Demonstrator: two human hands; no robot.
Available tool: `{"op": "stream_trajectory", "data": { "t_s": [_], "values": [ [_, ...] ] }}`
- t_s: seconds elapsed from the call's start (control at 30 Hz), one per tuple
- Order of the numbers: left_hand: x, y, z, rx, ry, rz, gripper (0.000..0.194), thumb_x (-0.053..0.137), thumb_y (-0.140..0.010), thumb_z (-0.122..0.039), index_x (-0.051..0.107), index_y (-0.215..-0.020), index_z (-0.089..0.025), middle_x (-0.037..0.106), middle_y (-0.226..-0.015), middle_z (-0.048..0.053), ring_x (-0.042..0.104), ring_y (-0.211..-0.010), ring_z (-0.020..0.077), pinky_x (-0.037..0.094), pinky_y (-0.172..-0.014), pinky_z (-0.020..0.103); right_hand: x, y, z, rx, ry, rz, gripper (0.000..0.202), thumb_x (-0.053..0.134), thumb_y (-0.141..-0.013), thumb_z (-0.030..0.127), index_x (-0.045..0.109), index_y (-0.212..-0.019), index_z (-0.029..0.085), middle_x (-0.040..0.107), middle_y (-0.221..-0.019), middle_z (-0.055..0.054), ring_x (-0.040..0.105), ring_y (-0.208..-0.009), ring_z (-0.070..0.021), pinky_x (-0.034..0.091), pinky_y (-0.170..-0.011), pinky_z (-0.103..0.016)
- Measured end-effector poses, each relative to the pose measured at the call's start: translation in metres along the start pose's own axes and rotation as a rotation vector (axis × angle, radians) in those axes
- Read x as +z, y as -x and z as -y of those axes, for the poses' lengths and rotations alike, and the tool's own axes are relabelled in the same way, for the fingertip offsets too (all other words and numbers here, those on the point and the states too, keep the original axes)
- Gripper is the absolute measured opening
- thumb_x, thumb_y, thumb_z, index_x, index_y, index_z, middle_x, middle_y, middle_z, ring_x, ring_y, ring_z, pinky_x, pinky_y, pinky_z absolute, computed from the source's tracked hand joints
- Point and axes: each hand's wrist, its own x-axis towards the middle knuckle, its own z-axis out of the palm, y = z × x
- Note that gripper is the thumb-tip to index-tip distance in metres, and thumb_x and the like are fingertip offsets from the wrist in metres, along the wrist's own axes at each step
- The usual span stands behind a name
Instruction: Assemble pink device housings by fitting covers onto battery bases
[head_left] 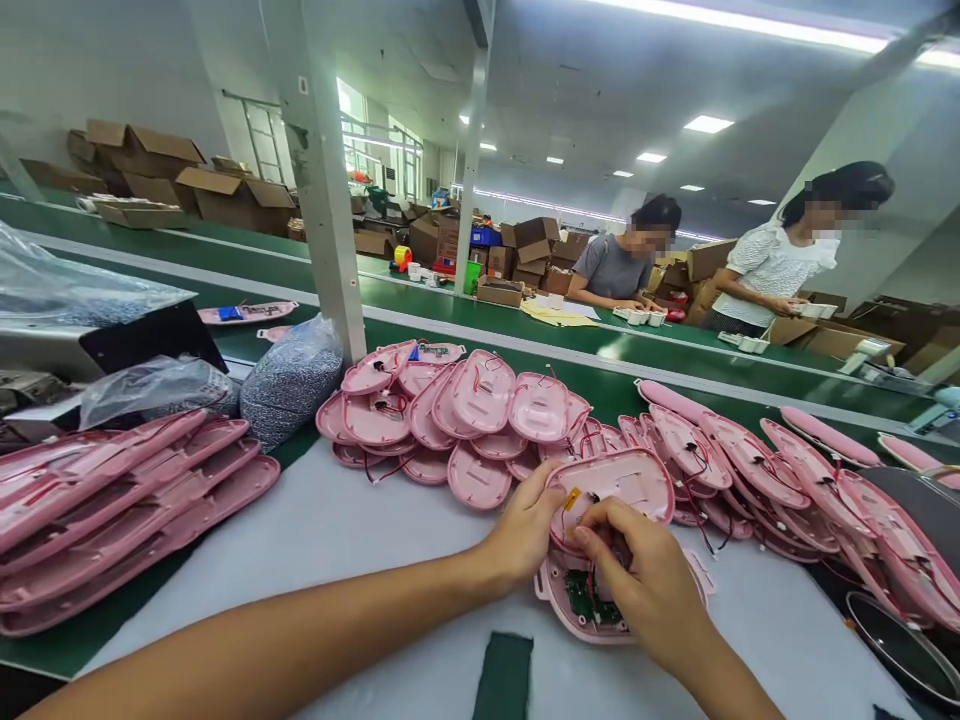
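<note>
My left hand [526, 528] grips the left edge of a pink plastic shell [637, 478], holding it tilted up. Inside this shell lie a small yellow-orange piece [572, 498] and a dark part with wires. My right hand [651, 572] is closed, thumb and fingertips pinched together at the shell's lower inside; what they pinch is too small to make out. Just below, a second pink shell [555, 590] rests on the white sheet, with a green circuit board [581, 597] in it. My right hand covers part of this lower shell.
Piled pink shells [480, 478] with wires stand behind my hands, more [757, 460] at right and a stack [135, 510] at left. A bag of grey granules [292, 380] sits by the post [322, 180]. Two people work across the green conveyor [420, 300].
</note>
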Motion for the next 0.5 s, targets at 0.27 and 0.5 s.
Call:
{"op": "stream_trajectory", "data": {
  "t_s": [0.27, 0.5],
  "values": [
    [0.003, 0.007, -0.001, 0.075, 0.045, 0.08, 0.03, 0.043, -0.085, -0.024, 0.054, -0.112, -0.017, 0.058, -0.108, 0.004, 0.051, -0.102, 0.0189, 0.04, -0.092, 0.031, 0.017, -0.004, 0.002, 0.006, 0.353, -0.113, 0.019, 0.054, -0.088, 0.029, 0.061, -0.072, 0.022, 0.057, -0.076, -0.001, 0.052, -0.067, -0.0161, 0.03, -0.061, -0.027],
    [-0.001, 0.007, 0.0, 0.129, -0.072, 0.05, 0.03, 0.037, -0.086, -0.022, 0.055, -0.109, -0.018, 0.058, -0.1, 0.003, 0.051, -0.094, 0.0182, 0.041, -0.085, 0.029, 0.014, -0.008, -0.006, 0.419, 0.488, -0.247, 0.05, 0.069, -0.068, 0.061, 0.045, -0.051, 0.021, 0.053, -0.053, 0.0, 0.049, -0.054, -0.018, 0.029, -0.053, -0.028]
  ]
}}
